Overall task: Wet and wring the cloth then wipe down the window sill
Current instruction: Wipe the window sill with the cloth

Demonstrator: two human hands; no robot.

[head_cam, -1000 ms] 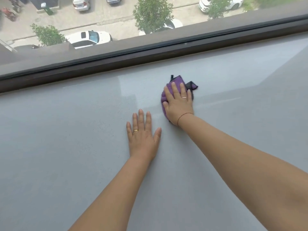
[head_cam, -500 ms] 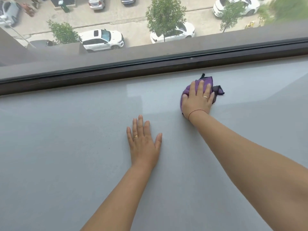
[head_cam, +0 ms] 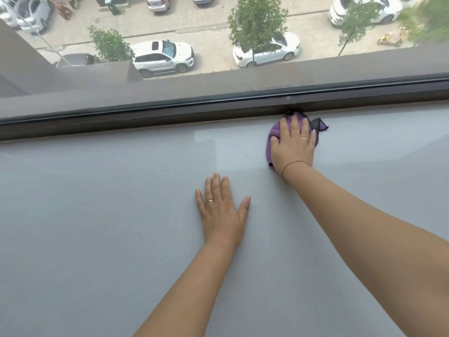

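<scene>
Pressing a purple cloth (head_cam: 271, 142) against the dark window frame (head_cam: 170, 115), the right hand (head_cam: 292, 147) lies flat; the left hand (head_cam: 222, 215) rests released on the grey sill (head_cam: 97, 215).

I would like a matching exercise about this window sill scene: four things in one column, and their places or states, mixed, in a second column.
1. left hand
2. right hand
3. cloth
4. window frame

a. dark, along the far edge of the sill
b. flat on the bare sill
c. purple, under a palm
d. pressing on the cloth

Pairs: 1-b, 2-d, 3-c, 4-a
</scene>
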